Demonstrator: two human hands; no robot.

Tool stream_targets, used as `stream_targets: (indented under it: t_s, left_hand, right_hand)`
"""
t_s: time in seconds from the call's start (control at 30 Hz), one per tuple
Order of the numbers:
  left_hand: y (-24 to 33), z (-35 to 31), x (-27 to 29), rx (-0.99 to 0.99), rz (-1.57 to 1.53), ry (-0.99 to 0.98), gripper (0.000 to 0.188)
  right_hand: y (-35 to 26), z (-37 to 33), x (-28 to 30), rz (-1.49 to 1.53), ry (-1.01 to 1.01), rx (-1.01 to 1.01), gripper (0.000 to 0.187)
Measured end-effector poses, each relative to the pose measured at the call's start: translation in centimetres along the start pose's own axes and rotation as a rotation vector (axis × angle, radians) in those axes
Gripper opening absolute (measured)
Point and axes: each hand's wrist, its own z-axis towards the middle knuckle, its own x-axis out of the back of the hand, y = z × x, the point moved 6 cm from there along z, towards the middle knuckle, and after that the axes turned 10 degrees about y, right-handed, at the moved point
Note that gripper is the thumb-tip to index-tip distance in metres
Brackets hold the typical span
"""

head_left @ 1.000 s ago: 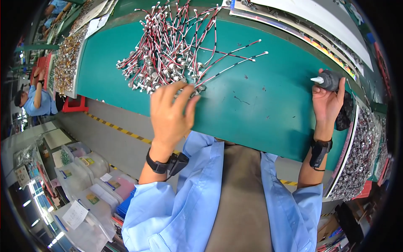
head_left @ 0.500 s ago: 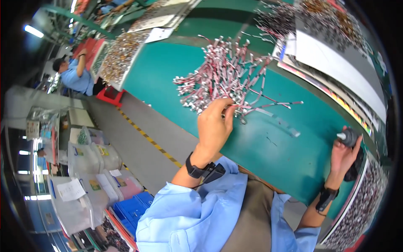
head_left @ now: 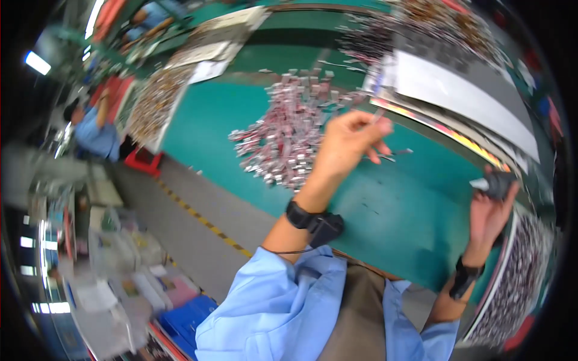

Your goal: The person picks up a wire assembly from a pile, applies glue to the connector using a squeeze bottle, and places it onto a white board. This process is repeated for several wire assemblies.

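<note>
Across the left half of a flat green bench (head_left: 391,246): one loose heap of red, white and black wire leads with silver metal ends (head_left: 280,135), blurred, lying between near and far edges. Right of the heap, above mid-bench: left hand (head_left: 355,141), thumb and forefinger close together; a thin pale strip (head_left: 378,114) shows at the tips, too blurred to tell whether pinched. Toward the right end: right hand (head_left: 489,210), fingers closed around one dark grey squeeze bottle with a pale tapered nozzle (head_left: 501,184), nozzle pointing left; contents hidden.

Containers. Left end of the bench: shallow white-edged tray (head_left: 173,120), spread with small brass-coloured parts (head_left: 153,102). Right end: second white-edged tray (head_left: 494,287), covered with small silver and dark parts (head_left: 521,277). Beyond the near edge, left: several translucent plastic boxes (head_left: 111,240), contents blurred, one bearing a white paper sheet (head_left: 98,295); beside them, one blue plastic bin (head_left: 188,316), contents unclear.
</note>
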Motion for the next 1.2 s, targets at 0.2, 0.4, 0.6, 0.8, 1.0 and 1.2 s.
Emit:
stream_targets:
  t_s: [0.2,0.4,0.6,0.8,1.0,1.2]
  left_hand:
    - [-0.6,0.6,-2.2,0.006,-0.139,-0.063,0.025]
    - [-3.1,0.1,-4.0,-0.011,-0.089,-0.048,0.024]
    - [-5.7,-1.3,-4.9,-0.017,-0.088,-0.14,0.022]
    - [-6.6,-2.0,-4.7,0.104,0.018,-0.113,0.022]
    - [-6.9,-2.4,-4.8,0.017,0.034,-0.125,0.021]
    - [-7.2,-2.8,-4.9,0.018,0.015,-0.144,0.019]
  right_hand:
    - [0.5,1.0,-1.8,0.029,-0.3,-0.136,0.043]
    - [0.9,-0.3,-3.6,-0.075,-0.224,0.088,0.047]
    - [1.3,-1.0,-3.5,-0.373,-0.224,0.365,0.06]
    - [1.8,-2.0,-2.0,-0.47,-0.271,0.52,0.068]
    - [0.8,-3.3,-1.9,-0.615,-0.218,0.697,0.077]
    - [1.0,-3.8,-1.2,-0.642,-0.143,0.724,0.081]
